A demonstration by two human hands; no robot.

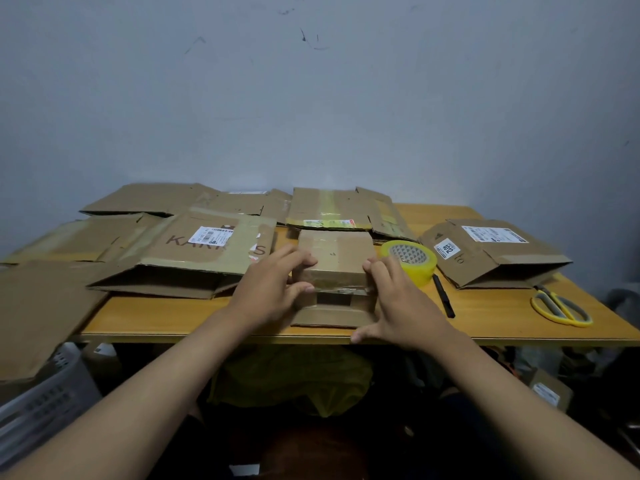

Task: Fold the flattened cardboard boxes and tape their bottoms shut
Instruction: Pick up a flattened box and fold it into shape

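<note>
A small brown cardboard box stands near the front middle of the wooden table, with a flap lying toward me. My left hand grips its left side, fingers curled over the top edge and thumb on the front. My right hand holds its right side, fingers on the top right corner and thumb spread out low. A roll of yellow tape sits just right of the box, behind my right fingers.
Several flattened boxes lie around: a large printed one at left, one with yellow tape behind, one with labels at right. A black pen and yellow scissors lie at right. A grey basket stands below left.
</note>
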